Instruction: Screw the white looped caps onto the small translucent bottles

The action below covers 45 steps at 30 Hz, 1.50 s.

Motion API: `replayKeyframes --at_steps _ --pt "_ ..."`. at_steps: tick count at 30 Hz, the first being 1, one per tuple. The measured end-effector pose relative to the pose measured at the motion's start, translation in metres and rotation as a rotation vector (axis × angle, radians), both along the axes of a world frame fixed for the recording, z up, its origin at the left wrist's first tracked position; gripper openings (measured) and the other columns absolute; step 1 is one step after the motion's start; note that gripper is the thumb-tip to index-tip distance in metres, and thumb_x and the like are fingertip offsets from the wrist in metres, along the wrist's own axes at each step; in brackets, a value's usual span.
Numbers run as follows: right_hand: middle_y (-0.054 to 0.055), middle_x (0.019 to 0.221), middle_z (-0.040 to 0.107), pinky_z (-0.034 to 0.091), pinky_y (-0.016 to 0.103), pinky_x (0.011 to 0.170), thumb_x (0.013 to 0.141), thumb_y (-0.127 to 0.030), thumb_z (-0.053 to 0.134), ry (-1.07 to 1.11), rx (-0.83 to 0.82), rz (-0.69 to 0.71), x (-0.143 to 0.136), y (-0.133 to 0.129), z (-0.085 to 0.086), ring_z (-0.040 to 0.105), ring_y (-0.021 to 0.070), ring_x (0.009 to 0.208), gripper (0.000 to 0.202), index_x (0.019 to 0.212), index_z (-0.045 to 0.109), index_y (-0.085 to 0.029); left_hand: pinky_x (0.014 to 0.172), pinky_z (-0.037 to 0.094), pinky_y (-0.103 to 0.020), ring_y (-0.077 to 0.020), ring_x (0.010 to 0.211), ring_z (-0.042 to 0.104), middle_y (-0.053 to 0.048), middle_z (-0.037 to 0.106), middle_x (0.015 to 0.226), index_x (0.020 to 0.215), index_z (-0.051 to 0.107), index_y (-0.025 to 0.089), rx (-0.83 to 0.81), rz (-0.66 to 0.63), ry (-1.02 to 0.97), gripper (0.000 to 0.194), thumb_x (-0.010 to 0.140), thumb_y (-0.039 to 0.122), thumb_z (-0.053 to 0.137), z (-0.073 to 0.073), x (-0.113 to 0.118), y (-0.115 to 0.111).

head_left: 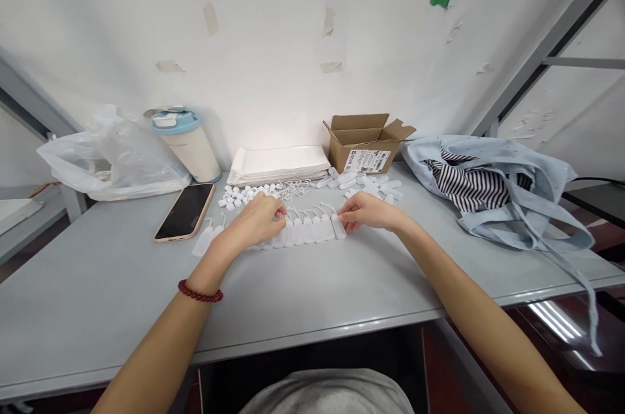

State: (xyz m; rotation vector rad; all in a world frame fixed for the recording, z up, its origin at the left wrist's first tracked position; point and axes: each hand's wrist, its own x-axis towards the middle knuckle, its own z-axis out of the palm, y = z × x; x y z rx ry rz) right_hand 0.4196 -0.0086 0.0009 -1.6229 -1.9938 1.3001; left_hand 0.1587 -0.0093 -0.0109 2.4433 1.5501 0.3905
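Note:
A row of small translucent white plastic tubes (306,232) with white caps and thin curved tails at the top lies on the grey table. My right hand (366,211) pinches the upright tube at the row's right end (338,226), which tilts slightly away from the others. Over the left part of the row is my left hand (260,219), its fingers pinched together; what they hold, if anything, is hidden. More capped tubes (208,237) show left of this wrist. Behind the hands are loose white caps (239,195), tangled white cords (295,189) and loose tubes without caps (374,185).
A phone (185,212) lies left of the hands, with a tumbler (191,147) and a plastic bag (112,160) behind. Against the wall are a stack of white packets (278,163) and an open cardboard box (364,150). A light blue cloth bag (527,163) hangs partly over the right edge.

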Motion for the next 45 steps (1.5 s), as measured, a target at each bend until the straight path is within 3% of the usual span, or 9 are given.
replayKeyframes --at_steps 9,17,22,45 --pt "0.009 0.08 0.071 0.051 0.025 0.061 0.082 -0.019 0.058 -0.056 0.023 0.013 0.002 -0.002 0.004 0.067 0.0164 0.068 0.01 0.087 0.063 -0.011 0.072 0.047 -0.035 -0.0297 0.092 0.059 -0.008 0.069 0.079 0.077 0.067 0.019 0.009 0.001 0.089 0.02 0.073 0.014 0.048 -0.005 0.006 0.001" --pt "0.004 0.093 0.067 0.043 0.025 0.063 0.069 -0.038 0.075 -0.178 0.119 0.242 0.012 0.001 0.0 0.061 0.0174 0.079 0.055 0.118 0.055 -0.02 0.072 0.046 -0.035 -0.0283 0.088 0.06 -0.006 0.069 0.073 0.066 0.063 0.02 0.009 -0.005 0.092 0.021 0.074 0.014 0.045 -0.004 0.007 0.002" --pt "0.0 0.086 0.063 0.041 0.025 0.062 0.064 -0.037 0.078 -0.228 0.101 0.302 0.01 0.003 -0.006 0.058 0.0166 0.075 0.073 0.129 0.049 -0.021 0.071 0.046 -0.034 -0.0261 0.082 0.06 -0.005 0.067 0.066 0.059 0.059 0.021 0.004 -0.018 0.054 0.022 0.074 0.014 0.044 -0.005 0.006 0.004" --pt "0.001 0.083 0.063 0.041 0.026 0.062 0.068 -0.036 0.075 -0.237 0.113 0.31 0.004 0.004 -0.009 0.058 0.0168 0.074 0.064 0.125 0.052 -0.018 0.074 0.046 -0.037 -0.0277 0.09 0.056 -0.006 0.068 0.079 0.068 0.06 0.019 0.089 0.091 -0.069 0.021 0.081 0.02 0.044 0.003 0.009 0.001"
